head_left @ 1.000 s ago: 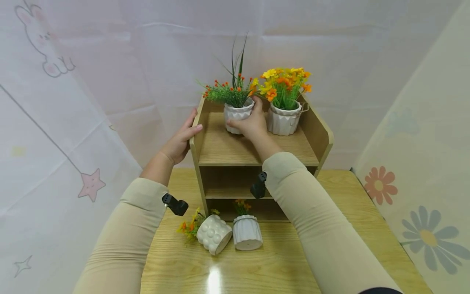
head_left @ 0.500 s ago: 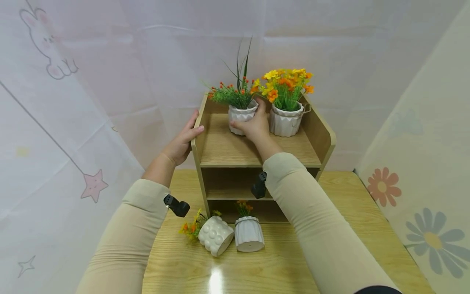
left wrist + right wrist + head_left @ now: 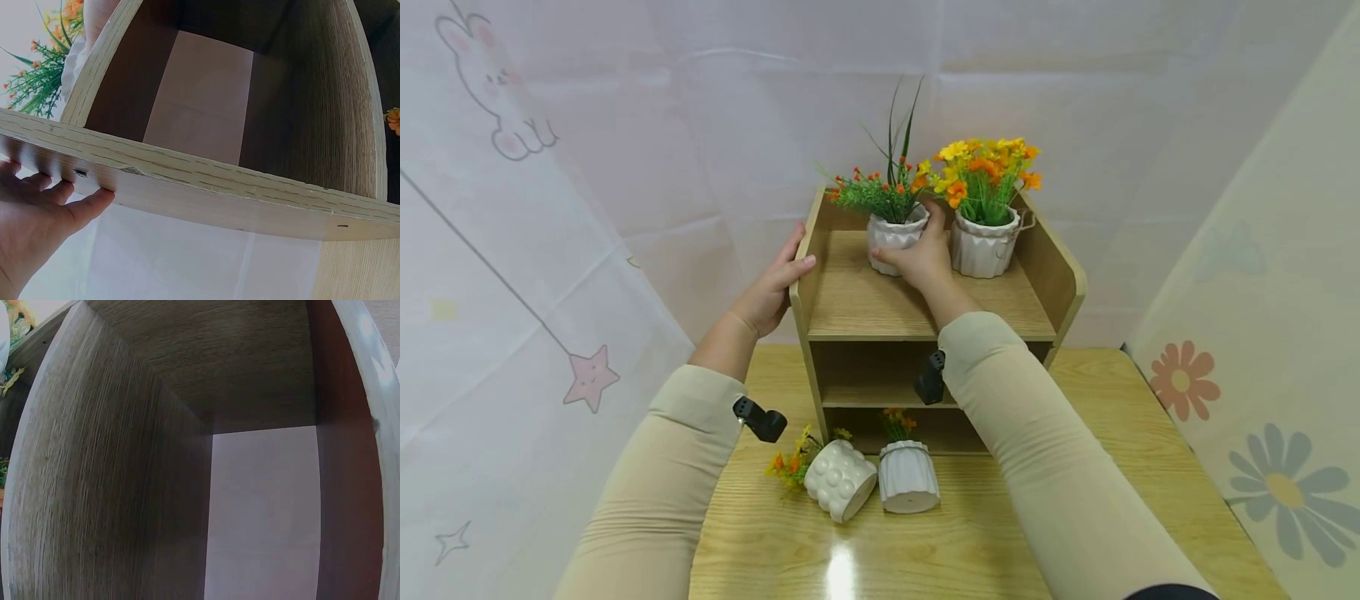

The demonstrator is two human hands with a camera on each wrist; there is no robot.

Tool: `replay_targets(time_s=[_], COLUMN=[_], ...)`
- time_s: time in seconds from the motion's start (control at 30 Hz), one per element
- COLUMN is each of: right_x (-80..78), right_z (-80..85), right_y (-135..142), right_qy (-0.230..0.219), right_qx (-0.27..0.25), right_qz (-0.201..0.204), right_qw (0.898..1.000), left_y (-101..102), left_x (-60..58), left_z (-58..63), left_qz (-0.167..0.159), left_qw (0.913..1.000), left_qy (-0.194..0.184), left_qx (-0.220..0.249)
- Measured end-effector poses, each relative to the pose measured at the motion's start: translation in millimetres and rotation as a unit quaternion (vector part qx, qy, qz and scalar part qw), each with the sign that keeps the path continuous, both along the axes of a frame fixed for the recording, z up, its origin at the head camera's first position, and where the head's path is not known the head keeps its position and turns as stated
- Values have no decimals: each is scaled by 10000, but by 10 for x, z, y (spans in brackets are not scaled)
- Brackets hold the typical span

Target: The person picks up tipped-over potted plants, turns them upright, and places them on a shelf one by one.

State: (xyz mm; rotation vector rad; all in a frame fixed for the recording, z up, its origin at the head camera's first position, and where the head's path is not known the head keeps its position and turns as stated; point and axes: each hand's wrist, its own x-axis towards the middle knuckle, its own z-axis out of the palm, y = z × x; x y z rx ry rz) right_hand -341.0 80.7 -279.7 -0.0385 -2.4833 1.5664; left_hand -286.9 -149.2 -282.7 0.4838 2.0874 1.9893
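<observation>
My right hand (image 3: pixel 922 254) grips a white pleated flowerpot (image 3: pixel 895 236) with red-tipped greenery and long grass blades, thumb at its front and fingers around its right side. That pot stands on the top board of a wooden shelf unit (image 3: pixel 880 310). To its right is another white flowerpot (image 3: pixel 985 247), with yellow and orange flowers. My left hand (image 3: pixel 767 292) rests against the outside of the unit's left panel; in the left wrist view its straight fingertips (image 3: pixel 103 195) touch the panel (image 3: pixel 187 200). The right wrist view shows only the shelf's inner compartment, with the right hand out of sight.
On the wooden table (image 3: pixel 970 542) before the shelf, a bubble-textured white pot (image 3: pixel 840 481) lies tipped over with its flowers to the left. Beside it a ribbed white pot (image 3: pixel 908 477) lies with its base toward me. Printed cloth (image 3: pixel 625 167) hangs behind and at both sides.
The whole head view has shifted slightly to the right and down. The held pot sits marginally closer to the yellow-flowered one; both hands keep their places.
</observation>
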Motion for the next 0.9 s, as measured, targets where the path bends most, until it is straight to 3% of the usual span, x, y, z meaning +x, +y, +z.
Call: replay_targets(time_s=[0.47, 0.73, 0.9], right_x=[79, 155, 235], right_z=[65, 48, 42], right_y=[34, 108, 156], right_qy=[17, 357, 446], right_qx=[-229, -565, -450], right_qz=[177, 423, 373], right_qw=[9996, 9969, 9973], left_y=[1, 12, 16], left_x=[8, 13, 13], left_z=[0, 5, 7], left_qz=[67, 62, 71], left_qw=[9999, 9999, 9999], left_qy=[-86, -97, -115], left_qx=[-3, -23, -20])
